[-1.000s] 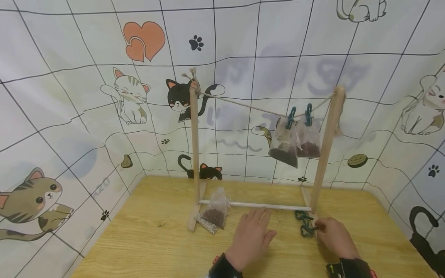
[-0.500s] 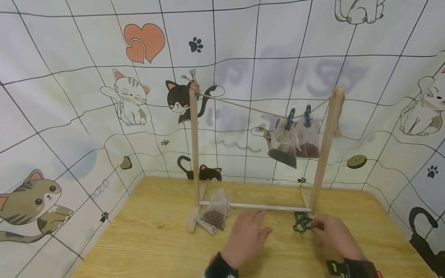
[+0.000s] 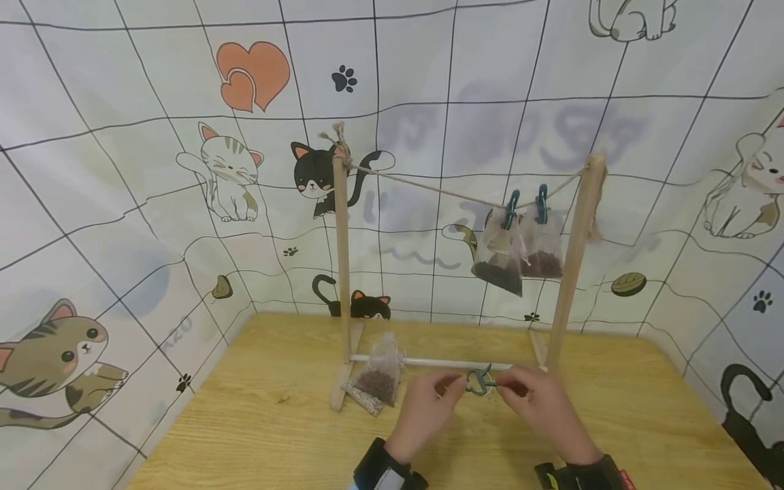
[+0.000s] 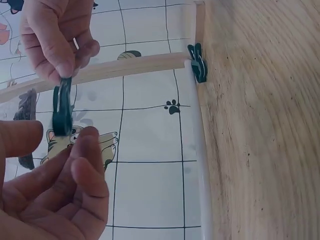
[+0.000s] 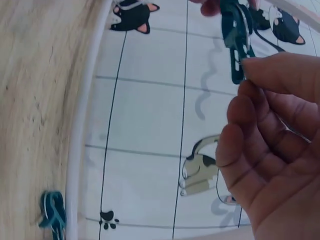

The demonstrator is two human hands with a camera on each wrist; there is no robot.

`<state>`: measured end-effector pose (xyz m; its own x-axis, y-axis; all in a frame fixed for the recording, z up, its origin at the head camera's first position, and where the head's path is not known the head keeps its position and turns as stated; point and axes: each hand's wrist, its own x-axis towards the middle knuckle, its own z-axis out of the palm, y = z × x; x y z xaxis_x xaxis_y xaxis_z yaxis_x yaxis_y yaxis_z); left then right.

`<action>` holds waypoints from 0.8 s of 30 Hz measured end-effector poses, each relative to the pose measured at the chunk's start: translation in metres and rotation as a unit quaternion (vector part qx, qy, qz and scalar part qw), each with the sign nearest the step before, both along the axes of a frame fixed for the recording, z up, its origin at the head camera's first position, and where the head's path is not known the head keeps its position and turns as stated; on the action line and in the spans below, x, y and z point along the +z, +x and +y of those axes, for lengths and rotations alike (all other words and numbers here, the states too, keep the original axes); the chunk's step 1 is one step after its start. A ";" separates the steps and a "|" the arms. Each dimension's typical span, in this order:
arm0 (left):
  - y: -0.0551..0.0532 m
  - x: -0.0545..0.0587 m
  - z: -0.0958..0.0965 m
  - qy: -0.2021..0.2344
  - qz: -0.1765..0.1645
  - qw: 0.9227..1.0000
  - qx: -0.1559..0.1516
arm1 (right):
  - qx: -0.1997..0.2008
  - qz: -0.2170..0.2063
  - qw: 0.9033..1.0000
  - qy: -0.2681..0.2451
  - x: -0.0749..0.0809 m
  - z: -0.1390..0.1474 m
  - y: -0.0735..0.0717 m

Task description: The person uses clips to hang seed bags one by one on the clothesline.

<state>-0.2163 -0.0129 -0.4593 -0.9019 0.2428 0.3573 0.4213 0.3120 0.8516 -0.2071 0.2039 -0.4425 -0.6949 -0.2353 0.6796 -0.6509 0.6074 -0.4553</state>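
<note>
A dark green clothespin [image 3: 480, 383] is between my two hands above the front of the wooden table. My right hand [image 3: 542, 401] pinches one end of it between thumb and fingertips, also plain in the right wrist view. Around the other end, my left hand [image 3: 429, 412] has thumb and fingers bent but parted; the left wrist view shows a gap between them and the clothespin [image 4: 62, 107]. A second green clothespin [image 5: 53, 214] lies beside the white rod; in the head view the right hand hides that spot.
A wooden rack [image 3: 341, 252] holds a sagging twine line [image 3: 422, 185]. Two sheer bags hang there from green clothespins: a dark-filled bag [image 3: 497, 262] and a reddish-filled bag [image 3: 542, 255]. A sheer brown-filled bag [image 3: 376, 381] and a speckled bag [image 3: 363, 398] lie by the left post.
My right hand has lifted a clothespin from the pile near the right post and brought it left. My left hand has risen from its flat pose on the table to meet it.
</note>
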 end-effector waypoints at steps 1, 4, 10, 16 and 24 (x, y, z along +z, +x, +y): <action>0.000 0.001 0.000 0.015 -0.004 1.000 0.002 | 0.007 0.015 1.000 -0.003 -0.001 -0.003 0.000; -0.001 0.002 -0.001 0.046 -0.013 0.999 0.010 | 0.021 0.042 0.999 -0.008 -0.003 -0.010 0.000; -0.003 0.002 -0.004 0.058 -0.025 0.998 0.022 | 0.009 0.027 1.000 -0.008 -0.004 -0.016 0.001; -0.004 0.005 -0.005 0.065 -0.027 0.997 0.012 | 0.003 0.010 1.000 -0.024 -0.005 -0.011 -0.001; -0.001 0.013 -0.006 0.123 -0.088 0.987 -0.053 | 0.119 -0.062 0.986 -0.102 -0.004 -0.002 0.001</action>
<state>-0.2168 -0.0191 -0.4465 -0.9298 0.2644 0.2562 0.2783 0.0493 0.9592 -0.2058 0.2015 -0.4468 -0.7174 -0.2684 0.6429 -0.6953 0.3327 -0.6371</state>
